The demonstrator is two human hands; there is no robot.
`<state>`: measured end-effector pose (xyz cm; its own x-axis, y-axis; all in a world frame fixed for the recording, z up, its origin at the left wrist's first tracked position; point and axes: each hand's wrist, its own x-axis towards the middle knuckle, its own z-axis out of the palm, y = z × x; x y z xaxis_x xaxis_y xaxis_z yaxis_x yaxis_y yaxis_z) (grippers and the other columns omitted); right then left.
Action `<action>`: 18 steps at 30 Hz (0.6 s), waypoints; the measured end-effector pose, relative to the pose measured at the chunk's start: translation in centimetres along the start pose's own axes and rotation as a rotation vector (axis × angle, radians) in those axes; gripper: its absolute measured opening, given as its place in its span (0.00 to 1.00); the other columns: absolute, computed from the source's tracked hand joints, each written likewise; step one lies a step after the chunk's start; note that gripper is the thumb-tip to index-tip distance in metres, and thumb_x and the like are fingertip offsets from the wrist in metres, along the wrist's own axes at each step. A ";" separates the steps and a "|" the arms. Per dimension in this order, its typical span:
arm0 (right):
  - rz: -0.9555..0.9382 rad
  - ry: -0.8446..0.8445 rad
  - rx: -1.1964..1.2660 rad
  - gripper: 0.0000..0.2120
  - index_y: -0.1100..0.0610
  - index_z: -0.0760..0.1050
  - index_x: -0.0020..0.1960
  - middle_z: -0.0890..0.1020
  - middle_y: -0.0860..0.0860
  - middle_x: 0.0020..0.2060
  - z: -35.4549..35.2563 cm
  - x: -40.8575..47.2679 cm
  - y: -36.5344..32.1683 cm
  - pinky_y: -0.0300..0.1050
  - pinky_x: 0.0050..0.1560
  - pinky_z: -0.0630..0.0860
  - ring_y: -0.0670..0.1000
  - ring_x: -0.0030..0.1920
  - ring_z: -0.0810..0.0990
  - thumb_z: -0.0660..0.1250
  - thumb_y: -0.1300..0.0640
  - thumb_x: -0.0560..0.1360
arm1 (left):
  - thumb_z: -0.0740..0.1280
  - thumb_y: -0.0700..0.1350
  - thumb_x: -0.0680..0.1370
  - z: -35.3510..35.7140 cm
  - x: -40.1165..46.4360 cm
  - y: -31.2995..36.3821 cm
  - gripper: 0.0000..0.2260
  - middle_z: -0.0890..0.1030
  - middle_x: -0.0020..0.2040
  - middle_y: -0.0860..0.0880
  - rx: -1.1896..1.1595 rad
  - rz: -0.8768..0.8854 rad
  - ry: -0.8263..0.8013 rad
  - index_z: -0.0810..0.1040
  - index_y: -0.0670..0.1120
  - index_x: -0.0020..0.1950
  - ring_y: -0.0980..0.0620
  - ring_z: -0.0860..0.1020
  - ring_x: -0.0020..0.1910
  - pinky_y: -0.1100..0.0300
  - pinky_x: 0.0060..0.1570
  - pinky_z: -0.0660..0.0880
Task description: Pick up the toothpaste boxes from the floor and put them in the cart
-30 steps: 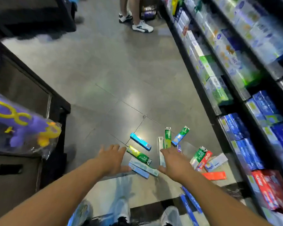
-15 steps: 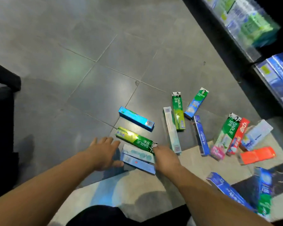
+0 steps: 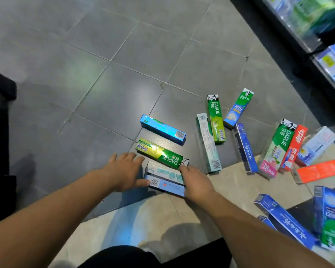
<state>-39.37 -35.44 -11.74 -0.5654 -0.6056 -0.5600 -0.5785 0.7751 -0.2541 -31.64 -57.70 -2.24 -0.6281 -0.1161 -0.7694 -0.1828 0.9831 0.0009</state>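
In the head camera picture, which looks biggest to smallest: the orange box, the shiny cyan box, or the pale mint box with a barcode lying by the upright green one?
1. Pale mint box, longest.
2. Shiny cyan box and orange box look about alike; wide-angle distortion prevents ranking them.

Wide grey tiled floor (image 3: 108,45) is being left open to the upper left, past the shiny blue carton (image 3: 162,129). The right side is being crowded by scattered cardboard toothpaste boxes (image 3: 275,147), lying close or touching. Further right, passage is being blocked by the dark stocked shelf unit (image 3: 306,29). A black fixture edge (image 3: 0,86) is being seen at far left.
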 end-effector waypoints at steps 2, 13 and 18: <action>-0.013 -0.001 -0.016 0.34 0.51 0.63 0.69 0.76 0.54 0.60 0.4 -0.2 0.5 0.51 0.54 0.77 0.57 0.58 0.76 0.73 0.59 0.68 | 0.56 0.71 0.76 0.1 -0.1 0.1 0.40 0.56 0.80 0.45 -0.002 0.000 0.006 0.52 0.49 0.81 0.43 0.55 0.79 0.40 0.77 0.52; 0.113 -0.118 0.027 0.18 0.53 0.71 0.63 0.80 0.53 0.57 -1.6 -1.1 1.9 0.50 0.52 0.78 0.56 0.56 0.80 0.68 0.58 0.74 | 0.59 0.68 0.77 0.3 -1.0 0.1 0.37 0.59 0.79 0.45 0.075 0.020 -0.027 0.55 0.51 0.80 0.43 0.57 0.78 0.39 0.76 0.53; 0.248 -0.247 0.476 0.20 0.55 0.75 0.59 0.81 0.55 0.55 -7.2 -2.8 5.3 0.53 0.55 0.81 0.56 0.56 0.81 0.75 0.66 0.69 | 0.63 0.66 0.76 0.8 0.4 1.2 0.32 0.69 0.71 0.46 0.175 0.034 -0.038 0.65 0.50 0.74 0.44 0.66 0.72 0.42 0.72 0.61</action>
<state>-45.14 -30.95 -5.84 -0.4635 -0.3800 -0.8005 -0.0865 0.9185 -0.3859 -31.47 -56.47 -3.02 -0.6017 -0.0804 -0.7946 -0.0260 0.9964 -0.0811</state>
